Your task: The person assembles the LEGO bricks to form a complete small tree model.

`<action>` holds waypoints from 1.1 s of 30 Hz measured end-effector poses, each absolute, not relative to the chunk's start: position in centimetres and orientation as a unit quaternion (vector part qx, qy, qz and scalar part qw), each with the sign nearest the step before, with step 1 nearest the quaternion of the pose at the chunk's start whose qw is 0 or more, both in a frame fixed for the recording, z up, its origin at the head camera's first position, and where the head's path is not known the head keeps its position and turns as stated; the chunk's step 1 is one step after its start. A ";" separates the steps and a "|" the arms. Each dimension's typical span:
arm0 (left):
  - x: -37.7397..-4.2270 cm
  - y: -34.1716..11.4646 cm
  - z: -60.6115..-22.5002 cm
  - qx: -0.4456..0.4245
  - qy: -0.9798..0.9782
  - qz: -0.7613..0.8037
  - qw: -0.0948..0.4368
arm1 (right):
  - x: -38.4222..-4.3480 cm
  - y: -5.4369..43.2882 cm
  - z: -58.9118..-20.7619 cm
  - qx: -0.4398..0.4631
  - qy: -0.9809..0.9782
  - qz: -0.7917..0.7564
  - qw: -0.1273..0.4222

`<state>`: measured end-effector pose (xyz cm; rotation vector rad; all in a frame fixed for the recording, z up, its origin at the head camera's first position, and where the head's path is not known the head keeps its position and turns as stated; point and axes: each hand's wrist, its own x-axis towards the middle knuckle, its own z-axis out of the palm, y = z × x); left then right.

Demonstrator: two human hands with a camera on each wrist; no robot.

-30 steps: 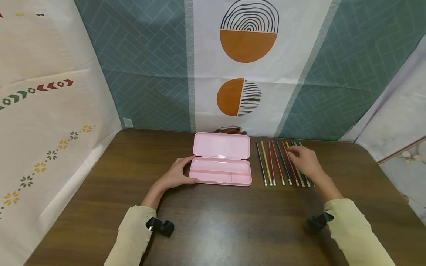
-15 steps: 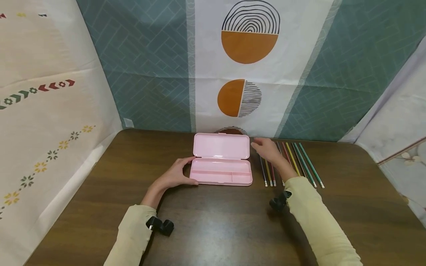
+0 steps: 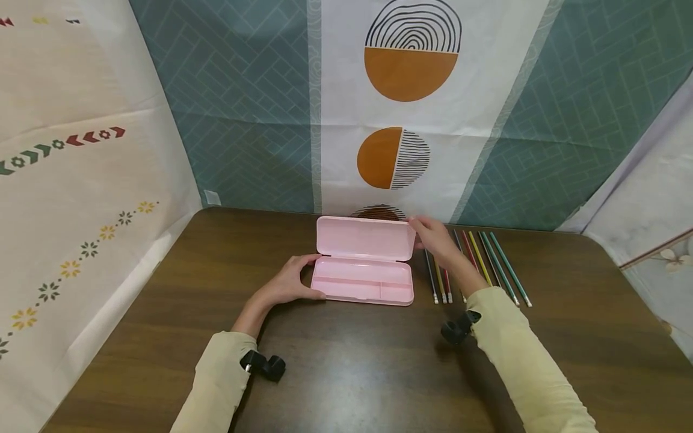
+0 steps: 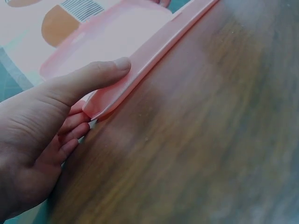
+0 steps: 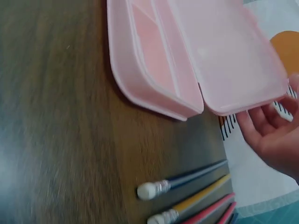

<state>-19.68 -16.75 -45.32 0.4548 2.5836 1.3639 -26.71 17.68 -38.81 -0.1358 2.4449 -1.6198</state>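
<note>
A pink pencil case [image 3: 357,272] stands on the table with its hinged lid [image 3: 363,237] swung up at the back. Inside its base are a long compartment and smaller ones, with nothing in them. My left hand [image 3: 287,281] grips the left end, the thumb [image 4: 100,77] along the front and the fingers round the back corner. At the lid's right end, my right hand [image 3: 437,242] holds the edge between thumb and fingers, the fingertips [image 5: 254,128] behind it. Several pencils [image 3: 508,264] lie side by side to the right, some hidden under the right forearm.
The brown wooden table [image 3: 335,367] extends in front of the case and to both sides. Behind its back edge hangs a patterned cloth [image 3: 373,156]. Another printed cloth [image 3: 92,198] hangs along the left side.
From above the pencils, my right hand has moved left to the lid's edge and taken hold of it. The lid has tipped slightly forward. My left hand keeps its grip.
</note>
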 end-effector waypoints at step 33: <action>-19.8 -16.5 -45.3 0.153 0.871 0.455 0.103 | -21.0 15.1 -41.2 -0.378 0.894 -0.228 0.072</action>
